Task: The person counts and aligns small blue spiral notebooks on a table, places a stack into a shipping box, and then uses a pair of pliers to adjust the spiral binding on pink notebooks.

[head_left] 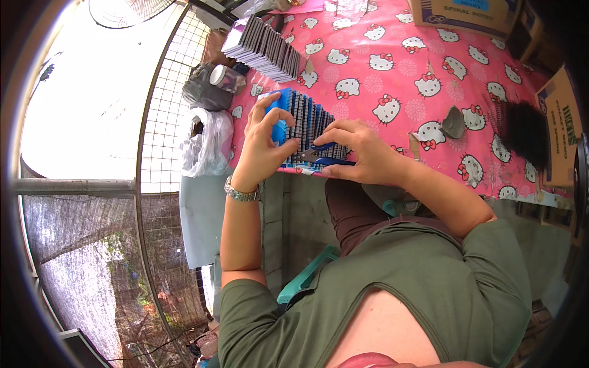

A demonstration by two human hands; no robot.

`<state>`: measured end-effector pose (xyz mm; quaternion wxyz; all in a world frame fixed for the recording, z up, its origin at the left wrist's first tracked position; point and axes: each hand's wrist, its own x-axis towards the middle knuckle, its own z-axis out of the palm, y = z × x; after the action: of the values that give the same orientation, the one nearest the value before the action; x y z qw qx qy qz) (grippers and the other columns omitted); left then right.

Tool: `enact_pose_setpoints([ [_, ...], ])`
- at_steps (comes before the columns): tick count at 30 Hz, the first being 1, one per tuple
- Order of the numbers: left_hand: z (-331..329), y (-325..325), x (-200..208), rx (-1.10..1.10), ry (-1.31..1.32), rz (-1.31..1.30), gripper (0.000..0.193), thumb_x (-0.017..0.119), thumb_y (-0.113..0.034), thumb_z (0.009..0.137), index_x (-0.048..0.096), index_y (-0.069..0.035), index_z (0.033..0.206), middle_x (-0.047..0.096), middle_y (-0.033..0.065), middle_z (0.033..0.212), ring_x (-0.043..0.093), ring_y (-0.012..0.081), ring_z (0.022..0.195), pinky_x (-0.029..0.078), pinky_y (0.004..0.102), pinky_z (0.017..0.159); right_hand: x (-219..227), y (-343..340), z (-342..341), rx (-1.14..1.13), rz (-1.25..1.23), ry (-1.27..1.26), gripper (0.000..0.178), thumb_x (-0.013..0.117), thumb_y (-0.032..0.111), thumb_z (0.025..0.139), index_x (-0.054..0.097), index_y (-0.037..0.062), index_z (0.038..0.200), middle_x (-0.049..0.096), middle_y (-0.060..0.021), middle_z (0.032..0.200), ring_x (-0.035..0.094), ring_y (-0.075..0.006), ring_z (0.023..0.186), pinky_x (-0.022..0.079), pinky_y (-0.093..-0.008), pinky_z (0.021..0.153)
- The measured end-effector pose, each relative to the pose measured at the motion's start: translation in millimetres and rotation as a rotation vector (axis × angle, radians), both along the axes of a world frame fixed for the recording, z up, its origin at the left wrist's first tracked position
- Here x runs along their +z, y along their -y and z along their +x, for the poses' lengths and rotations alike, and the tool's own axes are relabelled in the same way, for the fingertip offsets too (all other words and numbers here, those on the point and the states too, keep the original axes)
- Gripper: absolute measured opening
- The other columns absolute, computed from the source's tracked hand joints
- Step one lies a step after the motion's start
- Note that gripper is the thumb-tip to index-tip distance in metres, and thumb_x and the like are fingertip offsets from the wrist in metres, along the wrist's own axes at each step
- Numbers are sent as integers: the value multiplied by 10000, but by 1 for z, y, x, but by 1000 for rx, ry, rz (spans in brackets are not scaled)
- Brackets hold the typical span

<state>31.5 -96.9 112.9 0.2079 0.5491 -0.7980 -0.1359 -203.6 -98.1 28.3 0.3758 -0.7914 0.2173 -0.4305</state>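
A row of small blue spiral notebooks (308, 118) stands at the near edge of the table, their dark bindings facing up. My left hand (265, 138) is curled over the left end of the row, fingers on a blue cover and thumb on the bindings. In my right hand (366, 152) is a pair of scissors (333, 161) with dark blue handles. Its short metal blades lie against the bindings, close to my left thumb. Whether the blades are on a wire cannot be made out.
Another notebook stack (261, 49) stands farther back on the pink patterned tablecloth (423, 52). At the left edge are a lidded jar (227, 78) and a white plastic bag (207, 144). Cardboard boxes (469, 18) and a black mesh heap (521, 135) lie to the right, near a grey scrap (453, 122).
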Motion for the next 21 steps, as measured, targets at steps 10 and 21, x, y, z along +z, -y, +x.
enact_pose_setpoints([
  [10,-4,-3,2,-2,47,7,327,761,-43,665,602,-92,947,406,137,1462,375,327,1358,336,420,1088,5,4,4,369,834,-118,349,683,304,905,647,22,1109,682,-128,849,678,-210,832,522,-354,723],
  [21,-9,-2,2,-2,123,-44,408,821,-131,622,563,-113,938,418,129,1445,397,360,1330,344,439,1076,-1,4,-2,205,243,-150,399,730,294,854,644,39,1149,646,-132,1047,621,-291,1023,481,-399,899],
])
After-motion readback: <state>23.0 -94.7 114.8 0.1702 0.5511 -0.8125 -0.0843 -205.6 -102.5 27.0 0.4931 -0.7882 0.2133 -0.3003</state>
